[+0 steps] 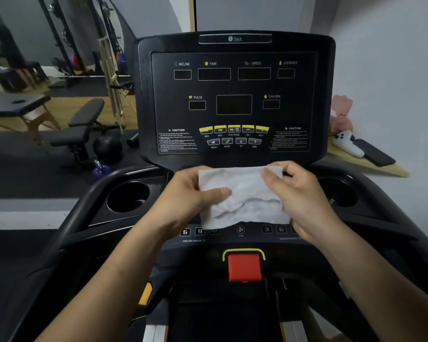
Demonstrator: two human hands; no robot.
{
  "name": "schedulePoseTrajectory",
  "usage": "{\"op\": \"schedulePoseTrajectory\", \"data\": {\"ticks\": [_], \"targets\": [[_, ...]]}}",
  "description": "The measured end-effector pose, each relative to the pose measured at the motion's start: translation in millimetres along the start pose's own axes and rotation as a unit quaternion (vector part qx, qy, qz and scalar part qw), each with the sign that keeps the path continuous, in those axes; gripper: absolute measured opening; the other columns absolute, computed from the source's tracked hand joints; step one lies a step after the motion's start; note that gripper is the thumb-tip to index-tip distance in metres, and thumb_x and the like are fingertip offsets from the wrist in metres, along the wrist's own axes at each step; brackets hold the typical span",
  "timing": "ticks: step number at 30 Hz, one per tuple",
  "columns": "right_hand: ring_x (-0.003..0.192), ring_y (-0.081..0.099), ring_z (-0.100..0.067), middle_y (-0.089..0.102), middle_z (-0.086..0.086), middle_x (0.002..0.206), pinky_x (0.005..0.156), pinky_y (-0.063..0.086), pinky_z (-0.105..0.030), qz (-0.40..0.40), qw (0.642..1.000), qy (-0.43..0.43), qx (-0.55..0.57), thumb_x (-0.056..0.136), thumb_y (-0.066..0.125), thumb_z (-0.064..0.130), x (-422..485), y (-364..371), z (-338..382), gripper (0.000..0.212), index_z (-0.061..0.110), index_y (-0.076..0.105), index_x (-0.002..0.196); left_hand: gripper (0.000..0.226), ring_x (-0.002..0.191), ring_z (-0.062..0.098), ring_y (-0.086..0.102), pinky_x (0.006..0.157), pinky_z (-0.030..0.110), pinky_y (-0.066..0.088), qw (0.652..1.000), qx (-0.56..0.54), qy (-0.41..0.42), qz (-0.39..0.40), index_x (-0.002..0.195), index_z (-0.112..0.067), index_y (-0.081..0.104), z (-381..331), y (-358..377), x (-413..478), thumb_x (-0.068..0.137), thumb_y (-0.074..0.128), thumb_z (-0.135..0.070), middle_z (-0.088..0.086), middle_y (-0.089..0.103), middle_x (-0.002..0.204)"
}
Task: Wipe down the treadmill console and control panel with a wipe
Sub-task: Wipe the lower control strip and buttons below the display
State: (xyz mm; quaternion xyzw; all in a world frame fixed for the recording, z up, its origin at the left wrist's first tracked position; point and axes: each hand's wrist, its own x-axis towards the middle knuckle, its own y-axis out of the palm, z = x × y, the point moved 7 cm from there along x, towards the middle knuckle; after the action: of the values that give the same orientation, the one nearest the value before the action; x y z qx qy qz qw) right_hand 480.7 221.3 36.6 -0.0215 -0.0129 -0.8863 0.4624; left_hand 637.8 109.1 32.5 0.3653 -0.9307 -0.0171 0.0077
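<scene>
A white wipe (242, 196) is spread open between both my hands, held in the air in front of the treadmill. My left hand (185, 196) pinches its left edge, thumb on top. My right hand (299, 193) grips its upper right corner and right side. Behind stands the black console (234, 95) with dark display windows and a row of yellow buttons (234, 129). The wipe hangs just above the lower control panel (240, 234) and hides part of its number keys. The wipe touches neither surface that I can see.
A red safety key (244, 267) sits below the panel. Round cup holders (127, 197) (337, 191) flank the hands. A wooden shelf (371, 164) at right carries a white game controller and a dark phone. Weight bench, massage table and rack fill the left.
</scene>
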Motion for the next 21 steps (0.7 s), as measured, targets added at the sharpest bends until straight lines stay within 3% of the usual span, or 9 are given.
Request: {"op": "schedulePoseTrajectory", "data": {"ticks": [2, 4, 6, 9, 11, 13, 16, 18, 21], "targets": [[0.088, 0.073, -0.025, 0.076, -0.007, 0.096, 0.076, 0.058, -0.042, 0.038, 0.998, 0.044, 0.021, 0.086, 0.070, 0.012, 1, 4, -5, 0.024, 0.011, 0.064, 0.108, 0.029, 0.081, 0.027, 0.072, 0.064, 0.035, 0.058, 1.000, 0.006, 0.019, -0.020, 0.106, -0.009, 0.067, 0, -6, 2, 0.082, 0.072, 0.006, 0.011, 0.075, 0.094], [0.088, 0.073, -0.025, 0.076, -0.006, 0.094, 0.078, 0.058, -0.043, 0.046, 0.997, 0.057, -0.017, 0.082, 0.073, 0.005, 2, 3, -9, 0.028, 0.008, 0.065, 0.109, 0.043, 0.080, 0.022, 0.069, 0.063, 0.032, 0.057, 0.999, 0.010, 0.043, -0.007, 0.111, -0.017, 0.062, -3, -6, 3, 0.080, 0.072, 0.010, 0.007, 0.071, 0.092], [0.086, 0.073, -0.028, 0.076, -0.007, 0.090, 0.081, 0.058, -0.048, 0.026, 0.996, 0.045, -0.070, 0.080, 0.075, 0.006, 6, -2, -10, 0.023, 0.012, 0.069, 0.101, 0.057, 0.077, 0.019, 0.066, 0.063, 0.029, 0.056, 0.997, 0.022, 0.060, 0.042, 0.122, -0.020, 0.056, -7, 2, 0, 0.080, 0.069, 0.015, 0.007, 0.067, 0.091], [0.082, 0.070, -0.030, 0.073, -0.007, 0.087, 0.076, 0.058, -0.053, -0.013, 0.983, -0.015, -0.181, 0.078, 0.078, 0.015, 10, -8, 0, 0.016, 0.024, 0.068, 0.086, 0.047, 0.067, 0.010, 0.063, 0.057, 0.022, 0.051, 0.990, 0.069, 0.064, 0.108, 0.118, -0.015, 0.061, -9, 14, -3, 0.083, 0.064, 0.018, -0.002, 0.068, 0.088], [0.080, 0.068, -0.025, 0.070, -0.002, 0.084, 0.072, 0.058, -0.047, -0.030, 0.964, -0.078, -0.251, 0.080, 0.076, 0.017, 11, -8, 11, 0.016, 0.027, 0.065, 0.084, 0.038, 0.076, 0.025, 0.069, 0.067, 0.036, 0.057, 0.982, 0.131, 0.073, 0.113, 0.111, -0.017, 0.072, -6, 16, 0, 0.086, 0.066, 0.010, 0.000, 0.074, 0.096], [0.075, 0.064, -0.014, 0.067, 0.004, 0.079, 0.066, 0.053, -0.033, -0.044, 0.944, -0.144, -0.295, 0.082, 0.072, 0.014, 8, -6, 24, 0.015, 0.025, 0.063, 0.083, 0.036, 0.100, 0.047, 0.066, 0.089, 0.061, 0.053, 0.981, 0.149, 0.060, 0.106, 0.110, -0.023, 0.076, 0, 16, 3, 0.085, 0.067, 0.001, 0.011, 0.074, 0.110], [0.079, 0.060, -0.006, 0.065, 0.010, 0.082, 0.066, 0.046, -0.018, -0.059, 0.916, -0.217, -0.331, 0.083, 0.070, 0.010, -2, 4, 40, 0.015, 0.024, 0.065, 0.088, 0.045, 0.106, 0.029, 0.068, 0.097, 0.052, 0.052, 0.990, 0.116, 0.034, 0.070, 0.121, -0.018, 0.070, 8, 18, 5, 0.084, 0.067, 0.008, 0.004, 0.073, 0.114], [0.084, 0.064, -0.002, 0.068, 0.012, 0.088, 0.071, 0.049, -0.013, 0.002, 0.934, -0.210, -0.290, 0.082, 0.073, 0.012, -8, 20, 41, 0.026, 0.028, 0.067, 0.102, 0.049, 0.106, 0.032, 0.068, 0.097, 0.045, 0.054, 0.992, 0.093, 0.044, 0.068, 0.125, -0.011, 0.066, 8, 22, 6, 0.083, 0.063, 0.014, 0.010, 0.072, 0.115], [0.091, 0.069, -0.006, 0.074, 0.007, 0.096, 0.080, 0.055, -0.023, 0.135, 0.949, -0.174, -0.226, 0.086, 0.072, 0.015, -15, 41, 36, 0.039, 0.027, 0.062, 0.122, 0.037, 0.104, 0.032, 0.068, 0.092, 0.041, 0.055, 0.994, 0.028, 0.073, 0.082, 0.118, -0.003, 0.065, 2, 23, 4, 0.085, 0.061, 0.013, 0.021, 0.070, 0.113]]}}
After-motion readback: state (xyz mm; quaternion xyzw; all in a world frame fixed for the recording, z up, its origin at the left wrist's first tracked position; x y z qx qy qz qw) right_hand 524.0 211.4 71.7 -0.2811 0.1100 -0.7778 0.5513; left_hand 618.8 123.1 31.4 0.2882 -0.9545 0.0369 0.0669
